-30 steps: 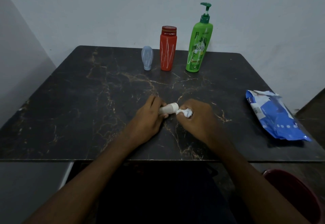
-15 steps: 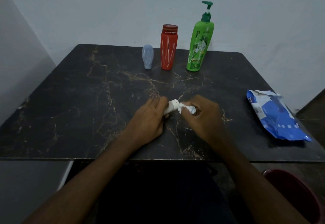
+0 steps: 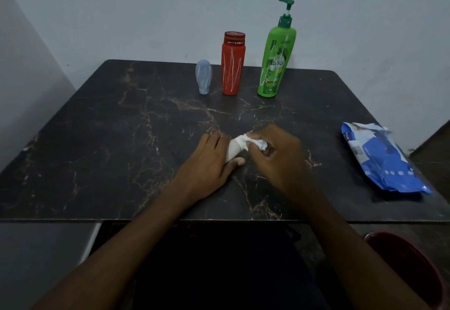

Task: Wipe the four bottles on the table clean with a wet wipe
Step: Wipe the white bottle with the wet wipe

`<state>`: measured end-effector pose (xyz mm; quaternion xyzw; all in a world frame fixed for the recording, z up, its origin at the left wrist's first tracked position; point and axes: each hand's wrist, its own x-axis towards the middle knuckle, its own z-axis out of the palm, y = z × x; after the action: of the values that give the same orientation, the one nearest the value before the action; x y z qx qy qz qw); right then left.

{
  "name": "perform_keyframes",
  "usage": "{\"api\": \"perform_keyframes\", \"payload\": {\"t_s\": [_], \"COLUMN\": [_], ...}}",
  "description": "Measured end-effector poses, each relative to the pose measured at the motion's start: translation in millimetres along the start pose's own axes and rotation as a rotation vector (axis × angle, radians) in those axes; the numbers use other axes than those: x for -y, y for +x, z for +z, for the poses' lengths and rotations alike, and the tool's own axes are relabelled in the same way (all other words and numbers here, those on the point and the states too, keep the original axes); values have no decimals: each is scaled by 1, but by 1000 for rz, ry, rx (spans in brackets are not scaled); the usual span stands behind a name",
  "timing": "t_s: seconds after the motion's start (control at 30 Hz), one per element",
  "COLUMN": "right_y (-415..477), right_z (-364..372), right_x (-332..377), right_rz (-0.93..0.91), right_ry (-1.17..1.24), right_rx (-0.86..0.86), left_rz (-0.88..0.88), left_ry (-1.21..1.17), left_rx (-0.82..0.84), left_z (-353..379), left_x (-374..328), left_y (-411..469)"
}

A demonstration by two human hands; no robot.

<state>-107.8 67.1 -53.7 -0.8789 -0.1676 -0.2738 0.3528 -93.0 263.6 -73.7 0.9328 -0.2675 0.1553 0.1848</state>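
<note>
Our left hand (image 3: 209, 161) grips the small white bottle (image 3: 233, 149); our right hand (image 3: 276, 157) pinches a crumpled wet wipe (image 3: 260, 143) against its top. We cannot see its contents.

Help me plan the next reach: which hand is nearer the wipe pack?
Right. The right hand, gripping a wipe, sits left of the pack with bare table between; the left hand, holding the white bottle, is farther left.

left hand (image 3: 209, 161) curled, right hand (image 3: 276, 155) pinching, forearms (image 3: 136, 244) converging
</note>
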Motion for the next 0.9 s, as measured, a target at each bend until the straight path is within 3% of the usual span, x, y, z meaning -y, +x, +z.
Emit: {"api": "perform_keyframes", "payload": {"t_s": [0.2, 0.4, 0.6, 0.9], "right_y": [-1, -6, -2, 3], "right_z": [2, -3, 2, -1], "right_x": [4, 2, 8, 6], "right_rz": [7, 12, -30, -43], "right_ry": [-29, -19, -33, -18], "right_rx": [121, 25, 92, 27], "left_rz": [13, 29, 32, 16], "left_ry": [13, -23, -52, -81], "left_rx": [-1, 4, -15, -14], "left_z": [-3, -3, -2, -4], "left_x": [0, 0, 1, -1], "left_y": [-1, -1, -2, -3]}}
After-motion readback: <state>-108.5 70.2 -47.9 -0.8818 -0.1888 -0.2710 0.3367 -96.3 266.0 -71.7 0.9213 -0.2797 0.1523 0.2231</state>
